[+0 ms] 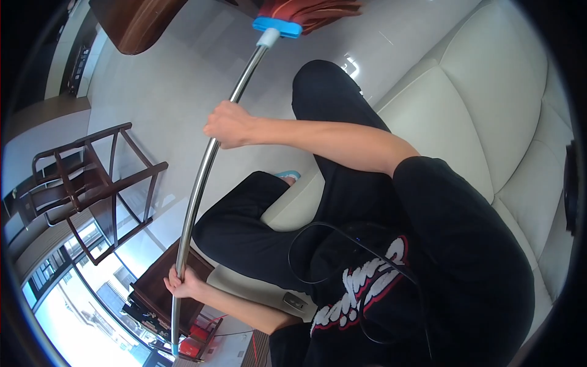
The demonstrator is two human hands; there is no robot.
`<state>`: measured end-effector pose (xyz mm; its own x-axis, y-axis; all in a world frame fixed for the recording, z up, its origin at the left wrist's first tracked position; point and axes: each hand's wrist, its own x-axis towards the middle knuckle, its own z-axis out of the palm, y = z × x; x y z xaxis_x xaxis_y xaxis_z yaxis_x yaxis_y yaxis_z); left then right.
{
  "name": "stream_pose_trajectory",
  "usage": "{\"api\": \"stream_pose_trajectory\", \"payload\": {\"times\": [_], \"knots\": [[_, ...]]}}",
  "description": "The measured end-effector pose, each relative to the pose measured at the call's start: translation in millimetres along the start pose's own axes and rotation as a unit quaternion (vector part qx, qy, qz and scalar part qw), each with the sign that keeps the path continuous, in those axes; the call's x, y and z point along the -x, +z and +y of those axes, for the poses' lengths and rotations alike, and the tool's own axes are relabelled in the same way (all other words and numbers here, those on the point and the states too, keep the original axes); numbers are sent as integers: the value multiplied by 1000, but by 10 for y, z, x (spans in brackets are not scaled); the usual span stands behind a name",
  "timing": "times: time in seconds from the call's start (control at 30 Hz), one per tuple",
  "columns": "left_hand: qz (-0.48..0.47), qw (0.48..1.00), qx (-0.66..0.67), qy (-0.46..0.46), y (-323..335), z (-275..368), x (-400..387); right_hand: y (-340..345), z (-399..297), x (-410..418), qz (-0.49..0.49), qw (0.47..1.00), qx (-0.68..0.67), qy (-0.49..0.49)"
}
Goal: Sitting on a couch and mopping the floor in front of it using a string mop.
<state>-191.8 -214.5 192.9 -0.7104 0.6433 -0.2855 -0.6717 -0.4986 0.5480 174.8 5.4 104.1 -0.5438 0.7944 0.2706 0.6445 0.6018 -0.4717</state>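
A mop with a shiny metal handle (200, 183) slants across the view in front of me. Its blue clamp (277, 27) and reddish cloth strips (316, 11) are at the top, where the frame cuts off part of the strips. My right hand (229, 124) is wrapped around the upper-middle of the handle, below the white socket (268, 37). Farther down, my left hand (183, 282) grips the handle near its blue-tipped end (175, 349). I sit on a pale padded sofa (440, 119), legs apart. A black cable (321, 223) loops over my lap.
A dark wooden chair (110, 188) stands on the glossy tiled floor (179, 87) at the left. Rounded wooden furniture (137, 23) is near the mop's head. A brown wooden cabinet (165, 280) and red items (195, 341) lie beyond my left hand, by a bright window (78, 307).
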Motion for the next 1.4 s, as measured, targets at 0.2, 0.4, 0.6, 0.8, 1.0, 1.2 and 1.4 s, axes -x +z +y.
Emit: {"api": "stream_pose_trajectory", "payload": {"times": [0.2,0.4,0.6,0.8,1.0,1.2,1.4], "knots": [[-63,978,-129,154,440,179,1198,629,-212,-229,-2,993,-96,-67],[-237,826,-362,362,1379,-381,2459,1050,-705,-338,2,939,-304,-159],[-254,837,-309,374,1089,37,2438,966,-866,-352,45,927,-312,-202],[-54,966,-133,215,384,-115,1507,594,-140,-48,10,985,-118,-122],[-160,980,-72,96,588,-260,856,204,184,133,-23,1000,-15,-13],[-154,988,4,25,505,-185,409,-87,205,-168,184,981,26,-49],[-44,983,-92,151,195,108,1160,668,-133,-154,7,989,-93,-112]]}}
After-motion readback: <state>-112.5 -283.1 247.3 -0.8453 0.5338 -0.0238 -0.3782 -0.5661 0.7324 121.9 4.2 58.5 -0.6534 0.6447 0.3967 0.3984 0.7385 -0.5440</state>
